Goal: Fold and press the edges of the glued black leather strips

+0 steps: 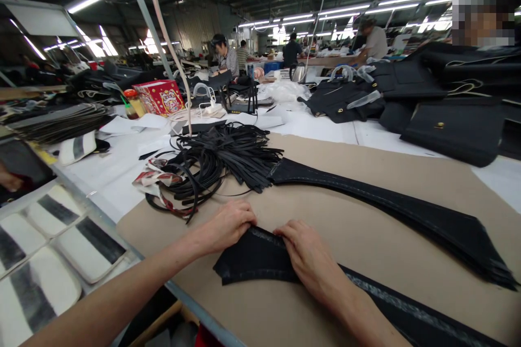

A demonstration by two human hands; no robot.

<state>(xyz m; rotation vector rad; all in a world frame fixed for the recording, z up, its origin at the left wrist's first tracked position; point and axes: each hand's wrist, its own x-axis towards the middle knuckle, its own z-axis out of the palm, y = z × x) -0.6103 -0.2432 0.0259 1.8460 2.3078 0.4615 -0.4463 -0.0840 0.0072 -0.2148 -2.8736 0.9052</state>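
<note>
A long black leather-like piece (256, 257) lies across the brown sheet in front of me, its borders marked with greyish streaks. My left hand (233, 225) pinches the piece's far edge near its left end. A short way to the right, my right hand (303, 246) has its thumb and fingers closed on the same edge, and the palm hides part of the piece. Farther back lies a stack of similar black pieces (366, 190). Beside its narrow end is a heap of thin black strips (232, 154).
Brown sheet (317, 209) covers the white table. Pale pads with black bands (87, 246) lie at left. Behind stand a red box (163, 97) and a cable (179, 59) hanging to the table. Black bags (451, 124) are piled at right. Several people work in the background.
</note>
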